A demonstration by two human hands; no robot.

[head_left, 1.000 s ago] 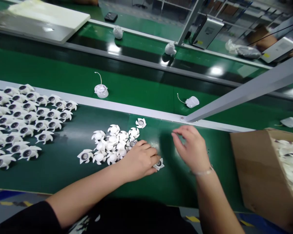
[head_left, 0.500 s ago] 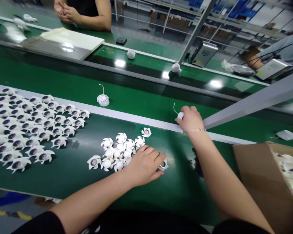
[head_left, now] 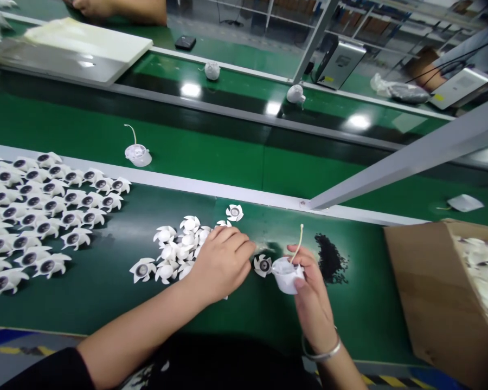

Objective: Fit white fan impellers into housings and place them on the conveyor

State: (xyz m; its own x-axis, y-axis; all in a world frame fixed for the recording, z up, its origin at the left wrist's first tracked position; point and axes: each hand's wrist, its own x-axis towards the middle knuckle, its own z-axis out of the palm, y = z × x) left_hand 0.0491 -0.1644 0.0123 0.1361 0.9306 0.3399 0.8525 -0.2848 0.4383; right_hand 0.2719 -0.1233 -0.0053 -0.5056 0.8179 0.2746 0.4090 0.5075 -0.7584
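Observation:
My right hand point(head_left: 311, 295) holds a white round housing point(head_left: 287, 275) with a thin cable standing up from it, above the green table. Just left of the housing, a white fan wheel point(head_left: 262, 265) with a dark centre lies on the table. My left hand point(head_left: 223, 262) is over the right side of a pile of white fan wheels point(head_left: 181, 246), its fingers bent and close together; whatever is under them is hidden. Another fan wheel point(head_left: 235, 212) lies behind my left hand. To the right of my right hand is a heap of small black parts point(head_left: 329, 260).
Rows of fan wheels point(head_left: 34, 219) cover the table's left side. A cardboard box point(head_left: 423, 287) of white parts stands at the right. Beyond the white rail, another housing point(head_left: 138, 155) sits on the green belt. A slanted post point(head_left: 406, 154) rises from the rail. A person's arm shows across the line.
My right hand has come back from the belt to the near table with the housing. My left hand has shifted off the nearby fan wheel, leftward. The view has turned slightly.

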